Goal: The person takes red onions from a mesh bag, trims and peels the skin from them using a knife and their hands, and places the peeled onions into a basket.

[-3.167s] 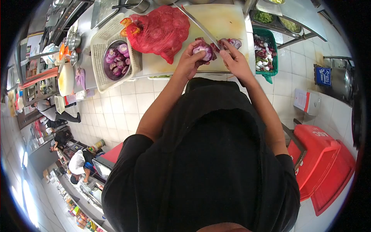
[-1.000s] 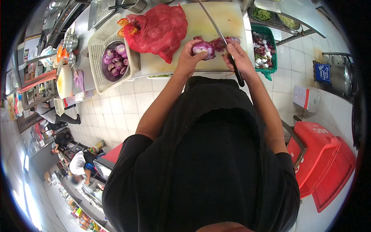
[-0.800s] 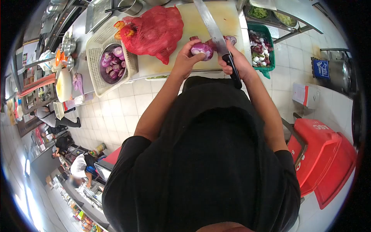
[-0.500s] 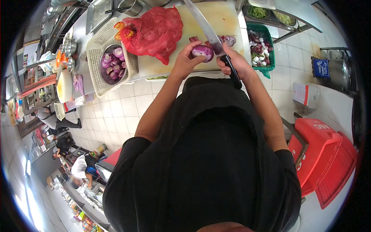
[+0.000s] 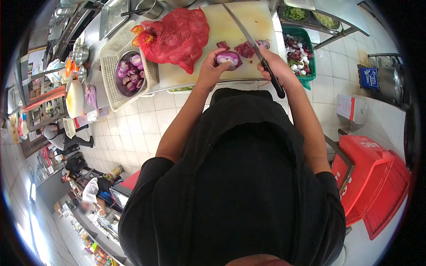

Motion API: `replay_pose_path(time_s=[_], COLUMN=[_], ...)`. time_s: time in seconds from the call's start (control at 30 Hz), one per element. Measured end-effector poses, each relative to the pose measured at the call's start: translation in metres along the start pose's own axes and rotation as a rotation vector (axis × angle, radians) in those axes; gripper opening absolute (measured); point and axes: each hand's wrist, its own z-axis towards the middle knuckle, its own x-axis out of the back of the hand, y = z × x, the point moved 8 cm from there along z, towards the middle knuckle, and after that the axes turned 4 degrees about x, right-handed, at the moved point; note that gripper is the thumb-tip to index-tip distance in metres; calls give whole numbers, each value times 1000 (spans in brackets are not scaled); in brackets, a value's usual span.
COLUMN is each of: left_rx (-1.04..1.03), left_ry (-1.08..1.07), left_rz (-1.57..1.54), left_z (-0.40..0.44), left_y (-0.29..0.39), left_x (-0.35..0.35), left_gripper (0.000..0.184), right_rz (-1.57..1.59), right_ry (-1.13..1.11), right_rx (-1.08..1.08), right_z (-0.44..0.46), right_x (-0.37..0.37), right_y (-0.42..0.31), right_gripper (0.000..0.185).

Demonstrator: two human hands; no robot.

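My left hand is closed around a red onion near the front edge of the cutting board. The onion's purple skin is partly off and a pale patch shows. In my right hand is a large kitchen knife, gripped by its black handle, with the blade slanting up and left over the board. The blade stands apart from the onion. Dark red onion peels lie on the board between my hands, partly behind the blade.
A red mesh bag of onions rests on the board's left side. Beside it, a white basket holds a metal bowl of peeled onions. At right stands a green bin of onion scraps. People are at the far left.
The knife has moved away from the onion, rightward with my right hand. The onion has shifted slightly left and turned in my left hand. More peel shows on the board.
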Motion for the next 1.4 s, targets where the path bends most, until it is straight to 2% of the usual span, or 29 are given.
replay_pose_path(time_s=[0.1, 0.2, 0.3, 0.5, 0.6, 0.67, 0.77, 0.9, 1.0, 1.13, 1.23, 1.4], left_rx=[93, 165, 181, 212, 268, 289, 273, 266, 243, 198, 222, 232], left_ry=[11, 13, -31, -136, -149, -161, -237, -226, -232, -255, -202, -185], left_rz=[-294, -543, -708, -997, -1078, -1127, -1106, -974, -892, -837, -805, -715], left_z=[0, -3, -5, -2, -5, -10, -12, -13, -13, -16, -18, -20], left_y=[-12, -12, -14, -16, -11, -5, -2, 0, 2, 12, 13, 14], left_x=[3, 4, 6, 4, -1, -8, -13, -13, -14, -22, -23, -20], left_gripper=[47, 42, 40, 41, 47, 51, 53, 51, 49, 50, 57, 59], right_rz=[-141, -137, -91, -92, -88, -59, -31, -71, -247, -414, -704, -740], right_ry=[131, 97, 0, 47, 28, -10, -69, -195, -147, -212, -162, -108], right_rx=[171, 342, 342, 147, 157, 252, 338, 404, 624, 791, 730, 874], right_z=[-3, -3, -6, 0, -9, -11, -18, -20, -28, -43, -45, -45], right_x=[1, -4, -11, -7, -15, -22, -32, -37, -53, -81, -83, -83], right_y=[-3, -7, -12, -6, -14, -17, -25, -31, -38, -47, -51, -55], right_gripper=[49, 51, 44, 52, 61, 60, 61, 59, 60, 68, 70, 67])
